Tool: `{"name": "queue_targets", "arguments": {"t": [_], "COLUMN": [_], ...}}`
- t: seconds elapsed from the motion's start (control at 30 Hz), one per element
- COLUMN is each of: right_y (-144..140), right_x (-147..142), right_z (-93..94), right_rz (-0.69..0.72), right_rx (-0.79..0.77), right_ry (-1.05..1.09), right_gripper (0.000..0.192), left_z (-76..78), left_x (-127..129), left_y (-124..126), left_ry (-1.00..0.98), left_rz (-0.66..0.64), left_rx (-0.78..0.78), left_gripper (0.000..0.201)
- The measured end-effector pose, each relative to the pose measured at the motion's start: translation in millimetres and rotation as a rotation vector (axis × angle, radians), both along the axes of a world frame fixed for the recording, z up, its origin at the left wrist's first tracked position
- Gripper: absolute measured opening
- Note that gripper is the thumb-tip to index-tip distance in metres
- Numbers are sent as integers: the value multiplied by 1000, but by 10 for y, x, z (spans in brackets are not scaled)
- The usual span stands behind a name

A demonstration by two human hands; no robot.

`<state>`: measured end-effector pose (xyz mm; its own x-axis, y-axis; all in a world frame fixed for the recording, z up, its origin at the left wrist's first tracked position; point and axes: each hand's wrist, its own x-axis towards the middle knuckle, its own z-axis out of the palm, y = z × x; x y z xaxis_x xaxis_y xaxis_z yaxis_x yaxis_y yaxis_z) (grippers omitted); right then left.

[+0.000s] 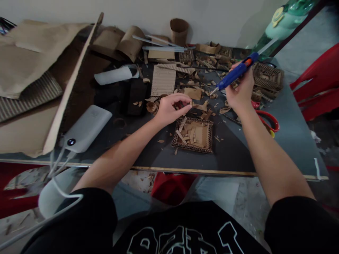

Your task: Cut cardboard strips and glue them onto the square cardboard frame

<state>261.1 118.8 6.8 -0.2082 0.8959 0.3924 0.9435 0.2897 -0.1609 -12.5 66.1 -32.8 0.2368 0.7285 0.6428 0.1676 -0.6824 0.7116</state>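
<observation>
Here, nearest the body, a small woven cardboard tray (192, 135) sits on the dark surface (238, 155), filled with loose cardboard strips. Just past its 11 o'clock corner the left hand (169, 110) hovers with its fingers (182, 102) pinched together on a small scrap of cardboard (179, 105); what exactly the scrap is I cannot tell. At 2 o'clock from that hand, the right hand (239, 92) is clamped around a blue glue pen (235, 73). Its long axis runs from 1 o'clock down to 7 o'clock, and the tip points toward the pinched scrap, near it but not touching. The left hand is the one nearer to the tray.

Red-handled scissors (267, 121) lie just beside the right wrist at 4 o'clock. A white power bank (86, 127) with a cable rests at 9 o'clock. Farther out, a sheet of ridged cardboard (163, 80), cardboard offcuts and woven pieces litter the surface. At 10 o'clock large cardboard sheets (34, 60) lean in a heap. A cardboard tube (179, 31) stands against the pale wall (212, 17), and a red plastic chair (317, 84) sits at 3 o'clock
</observation>
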Motion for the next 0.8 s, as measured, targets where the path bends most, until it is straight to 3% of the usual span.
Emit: {"name": "queue_targets", "arguments": {"t": [0.1,0.27,0.5,0.8], "right_y": [6,-77,-217,-233], "right_x": [-34,-75,-105,-128], "right_z": [-181,-329,-278,-243], "right_rz": [-51,-27,52,21], "right_rx": [83,65,19,11], "right_ry": [215,275,234,166], "right_gripper": [61,58,63,60], "left_z": [1,-14,7,-28], "left_x": [14,20,17,23], "left_y": [-12,-20,-20,-17], "left_ry": [-26,-14,69,106], "left_rz": [-34,-56,-52,-47], "left_rx": [-45,-36,66,77], "left_gripper": [16,13,11,11]}}
